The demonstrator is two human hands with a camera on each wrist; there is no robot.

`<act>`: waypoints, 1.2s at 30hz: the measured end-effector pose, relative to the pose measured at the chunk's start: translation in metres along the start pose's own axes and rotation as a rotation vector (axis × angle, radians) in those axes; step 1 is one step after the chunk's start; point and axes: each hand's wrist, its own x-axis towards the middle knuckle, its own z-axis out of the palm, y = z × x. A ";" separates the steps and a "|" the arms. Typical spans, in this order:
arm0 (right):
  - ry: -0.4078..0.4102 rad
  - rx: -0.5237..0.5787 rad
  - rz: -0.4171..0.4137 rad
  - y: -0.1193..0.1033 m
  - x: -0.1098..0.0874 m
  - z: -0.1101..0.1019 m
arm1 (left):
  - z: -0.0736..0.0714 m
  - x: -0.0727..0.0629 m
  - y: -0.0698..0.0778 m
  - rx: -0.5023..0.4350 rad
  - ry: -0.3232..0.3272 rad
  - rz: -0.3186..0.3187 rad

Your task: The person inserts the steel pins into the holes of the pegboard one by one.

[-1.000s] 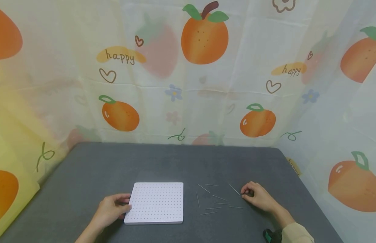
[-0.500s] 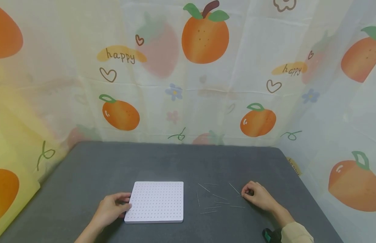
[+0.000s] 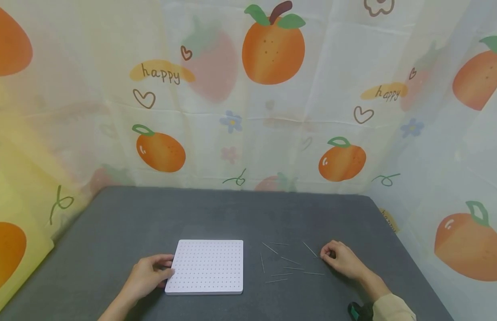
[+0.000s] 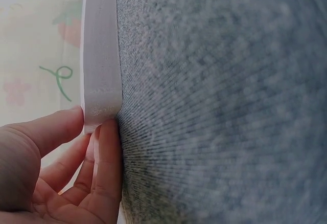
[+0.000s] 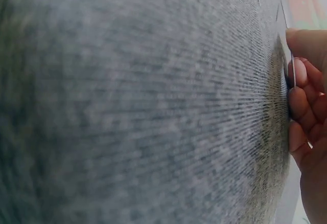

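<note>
A white pegboard [image 3: 206,267] with rows of small holes lies flat on the dark grey table. At its left edge my left hand [image 3: 144,277] pinches the board's near-left side; the left wrist view has the thumb on top and the fingertips [image 4: 109,137] under the corner. My right hand [image 3: 345,261] rests low at the table, thumb and fingers brought together. A thin metal needle [image 5: 294,73] runs between the thumb and fingertips in the right wrist view. Several similar needles [image 3: 292,268] lie scattered between board and right hand, one [image 3: 310,249] right beside the fingertips.
The grey tabletop [image 3: 232,216] reaches back to a fruit-print curtain [image 3: 268,147], which also hangs along both sides. A black and green strap [image 3: 354,310] sits at the right wrist, by a beige sleeve [image 3: 393,308].
The right thumb and fingers have closed together at the table next to the needles. The left hand and the board hold their place; the head view shifts slightly.
</note>
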 end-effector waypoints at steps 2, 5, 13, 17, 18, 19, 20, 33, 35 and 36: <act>-0.016 0.015 0.038 0.000 0.000 -0.001 | 0.000 0.000 0.000 0.000 -0.003 0.002; -0.032 0.038 0.096 0.000 0.000 -0.003 | 0.000 0.001 0.000 -0.003 -0.006 0.001; 0.018 0.050 0.093 -0.012 0.002 -0.010 | -0.002 0.000 -0.001 -0.020 -0.010 0.002; 0.054 0.049 0.059 -0.022 0.005 -0.011 | -0.002 0.000 -0.001 -0.020 -0.013 0.003; 0.065 0.051 0.045 -0.025 0.006 -0.010 | -0.001 0.000 -0.001 -0.022 -0.012 0.001; 0.076 0.054 0.036 -0.027 0.007 -0.010 | -0.001 0.001 -0.001 -0.019 -0.013 0.002; 0.085 0.057 0.022 -0.028 0.009 -0.010 | -0.001 0.001 0.000 -0.021 -0.011 0.001; 0.131 0.081 -0.188 -0.055 0.027 -0.001 | 0.000 0.001 0.000 -0.002 -0.002 0.000; 0.118 0.080 -0.181 -0.060 0.030 0.001 | 0.000 0.001 -0.001 0.003 0.000 0.000; 0.111 0.075 -0.176 -0.062 0.031 0.002 | 0.000 0.001 -0.001 0.004 0.001 0.000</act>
